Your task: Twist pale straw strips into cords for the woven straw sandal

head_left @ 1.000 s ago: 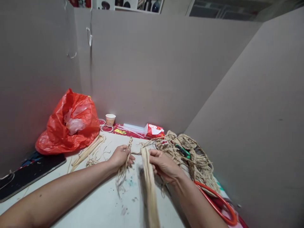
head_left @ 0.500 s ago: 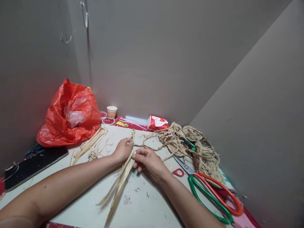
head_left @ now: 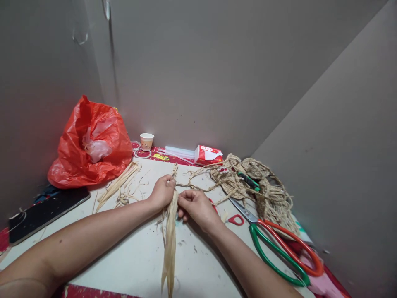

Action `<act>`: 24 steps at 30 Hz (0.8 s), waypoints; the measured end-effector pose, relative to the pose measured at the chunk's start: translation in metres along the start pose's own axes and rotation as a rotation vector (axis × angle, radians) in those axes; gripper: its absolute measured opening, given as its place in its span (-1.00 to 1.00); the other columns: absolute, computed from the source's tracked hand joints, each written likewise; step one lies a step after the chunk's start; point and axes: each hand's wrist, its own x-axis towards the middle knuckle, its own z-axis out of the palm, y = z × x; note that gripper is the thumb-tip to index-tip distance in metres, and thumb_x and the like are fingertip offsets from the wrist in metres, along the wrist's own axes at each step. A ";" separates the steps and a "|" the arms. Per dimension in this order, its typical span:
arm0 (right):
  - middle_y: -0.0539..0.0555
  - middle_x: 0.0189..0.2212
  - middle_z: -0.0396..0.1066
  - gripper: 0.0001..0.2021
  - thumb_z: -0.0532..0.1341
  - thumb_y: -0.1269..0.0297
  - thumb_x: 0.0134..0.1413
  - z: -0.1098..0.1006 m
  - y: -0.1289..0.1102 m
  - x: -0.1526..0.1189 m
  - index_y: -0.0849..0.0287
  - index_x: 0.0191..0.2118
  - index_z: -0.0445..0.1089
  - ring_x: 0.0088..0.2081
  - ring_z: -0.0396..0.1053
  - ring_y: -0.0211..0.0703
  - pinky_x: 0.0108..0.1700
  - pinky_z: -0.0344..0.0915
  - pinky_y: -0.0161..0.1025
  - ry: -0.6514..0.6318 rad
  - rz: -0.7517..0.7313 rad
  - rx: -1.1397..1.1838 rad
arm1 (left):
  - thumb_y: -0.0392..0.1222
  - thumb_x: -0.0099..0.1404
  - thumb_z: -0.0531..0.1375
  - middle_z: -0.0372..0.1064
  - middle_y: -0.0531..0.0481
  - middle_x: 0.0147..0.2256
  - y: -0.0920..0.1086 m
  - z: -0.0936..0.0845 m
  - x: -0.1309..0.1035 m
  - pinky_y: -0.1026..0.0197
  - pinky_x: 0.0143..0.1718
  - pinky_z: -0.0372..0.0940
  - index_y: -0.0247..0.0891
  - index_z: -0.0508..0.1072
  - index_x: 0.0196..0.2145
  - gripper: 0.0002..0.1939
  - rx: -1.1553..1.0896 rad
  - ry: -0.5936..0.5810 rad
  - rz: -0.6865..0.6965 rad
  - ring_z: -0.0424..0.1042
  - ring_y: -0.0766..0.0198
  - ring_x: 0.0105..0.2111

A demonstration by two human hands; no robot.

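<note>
My left hand (head_left: pixel 163 191) is closed around the upper end of a bundle of pale dried plant strips (head_left: pixel 170 244), just below a short twisted braid (head_left: pixel 175 169). The strips' loose ends hang down the white board toward me. My right hand (head_left: pixel 198 208) is curled beside the bundle, with thumb and fingertips pinched at its right edge. What lies inside the left fingers is hidden. A twisted cord (head_left: pixel 201 188) runs right from near the braid to a heap of woven cord (head_left: pixel 276 198).
Large scissors with red and green handles (head_left: pixel 269 242) lie at right, near a small red-handled tool (head_left: pixel 236 219). More strips (head_left: pixel 119 186), a black phone-like slab (head_left: pixel 49 213) and a red plastic bag (head_left: pixel 93 145) are at left. A paper cup (head_left: pixel 147 142) and tissue pack (head_left: pixel 207 155) stand behind.
The loose strip ends have swung from lower left to hang nearly straight down. Both hands stay close together at the bundle's top. The view has shifted slightly.
</note>
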 end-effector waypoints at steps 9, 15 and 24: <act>-0.11 -0.84 0.27 -0.89 0.19 0.36 -0.17 0.007 0.001 -0.002 0.19 -0.61 0.29 -0.79 0.19 -0.37 -0.71 0.11 -0.47 0.090 -0.069 -0.024 | -0.19 0.19 0.10 0.06 0.20 -0.69 0.001 0.002 0.002 0.38 -0.61 -0.03 -0.25 0.19 -0.54 -0.81 -0.086 -0.014 -0.021 0.07 0.44 -0.68; -0.07 -0.80 0.31 -0.82 0.27 0.28 -0.19 -0.013 0.004 0.009 0.18 -0.61 0.25 -0.79 0.18 -0.37 -0.71 0.11 -0.43 0.138 -0.070 0.115 | -0.11 0.20 0.11 0.02 0.23 -0.73 0.003 0.002 0.002 0.37 -0.65 -0.01 -0.22 0.15 -0.52 -0.77 -0.230 -0.066 -0.110 0.01 0.46 -0.75; -0.15 -0.69 0.21 -0.64 0.30 0.06 -0.15 -0.025 -0.015 0.005 0.11 -0.47 0.09 -0.68 0.19 -0.37 -0.60 0.22 -0.39 0.032 -0.077 0.430 | -0.14 0.19 0.13 0.02 0.23 -0.73 0.003 0.001 0.002 0.38 -0.65 -0.05 -0.23 0.15 -0.52 -0.76 -0.309 -0.093 -0.152 -0.01 0.49 -0.74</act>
